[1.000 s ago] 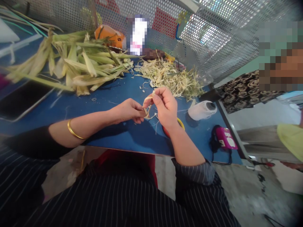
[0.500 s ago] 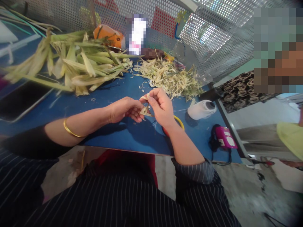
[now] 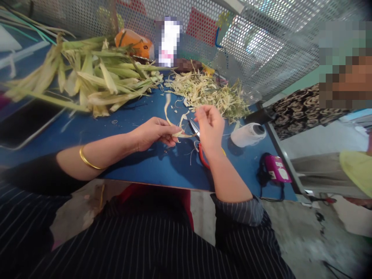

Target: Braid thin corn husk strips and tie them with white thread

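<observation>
My left hand (image 3: 158, 131) pinches pale husk strips (image 3: 167, 112), whose curled ends stick out above and to the right of the fingers. To its right, my right hand (image 3: 211, 126) is closed at the fingertips; whatever they hold, if anything, is too small to make out. Under my right hand lie scissors (image 3: 204, 158) with red and yellow handles, partly hidden by the hand and wrist. A heap of shredded husk strips (image 3: 209, 91) lies just beyond. Whole husks (image 3: 99, 77) are piled at the back left.
A white thread spool (image 3: 247, 135) and a magenta box (image 3: 279, 169) with a black cord stand at the right of the blue table (image 3: 139, 164). A phone (image 3: 169, 42) leans at the back. A dark tablet-like object (image 3: 29, 120) lies left. Another person is at the right.
My right hand has moved right, away from my left hand. The husk strips now spread out from my left fingers, and the scissor blades have come into view.
</observation>
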Motion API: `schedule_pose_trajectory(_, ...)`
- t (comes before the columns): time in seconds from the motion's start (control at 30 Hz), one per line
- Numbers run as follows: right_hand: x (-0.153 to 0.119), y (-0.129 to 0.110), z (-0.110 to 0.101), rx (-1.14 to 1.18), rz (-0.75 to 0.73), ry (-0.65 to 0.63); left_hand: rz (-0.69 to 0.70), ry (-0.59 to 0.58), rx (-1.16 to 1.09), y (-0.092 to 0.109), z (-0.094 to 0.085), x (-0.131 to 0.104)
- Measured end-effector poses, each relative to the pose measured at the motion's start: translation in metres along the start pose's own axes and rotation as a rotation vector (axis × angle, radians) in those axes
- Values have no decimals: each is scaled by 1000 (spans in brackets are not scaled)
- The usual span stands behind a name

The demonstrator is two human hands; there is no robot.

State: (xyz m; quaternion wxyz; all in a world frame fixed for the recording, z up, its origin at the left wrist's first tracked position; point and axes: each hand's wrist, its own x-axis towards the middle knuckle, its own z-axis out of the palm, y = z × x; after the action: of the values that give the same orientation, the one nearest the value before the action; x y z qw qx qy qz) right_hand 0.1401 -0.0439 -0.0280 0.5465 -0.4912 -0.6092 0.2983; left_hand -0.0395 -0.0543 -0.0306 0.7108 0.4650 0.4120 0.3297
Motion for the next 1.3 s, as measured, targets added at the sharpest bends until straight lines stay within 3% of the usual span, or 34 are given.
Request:
schedule_pose_trajectory(0.1,3,4,0,36,249,-266,18,14,48,-1,0,1)
schedule_pose_trajectory(0.17,1,5,2,108,312,-408,19,2,90,-2,0,1)
schedule_pose_trajectory(0.2,0,5,3,136,296,-407,21,-6,102,-2,-1,1)
schedule_pose_trajectory(0.37,1,18,8,15,163,-137,43,-26,84,-2,-2,2)
schedule_pose_trajectory(0.5,6,29,6,-68,153,-221,-17,9,-11,-1,-3,4)
schedule_pose_trajectory(0.53,7,28,4,-72,107,-163,-34,33,-53,0,-4,4)
schedule_pose_trajectory(0.63,6,14,-3,-124,-129,188,-35,118,-174,4,-6,6)
schedule_pose_trajectory(0.7,1,3,-6,-172,-230,270,6,154,-241,7,-7,6)
schedule_pose_trajectory(0.77,-4,-3,-3,-196,-219,102,50,175,-291,9,-7,5)
schedule_pose_trajectory(0.83,-9,-3,4,-190,-139,-145,84,186,-320,10,-7,5)
schedule_pose_trajectory(0.9,-12,1,13,-165,-50,-305,104,184,-327,9,-6,4)
schedule_pose_trajectory(1.07,-14,5,18,-155,77,-424,91,157,-269,9,-6,3)
schedule_pose_trajectory(1.3,-8,-8,3,-242,-35,-491,8,207,-216,18,-12,4)
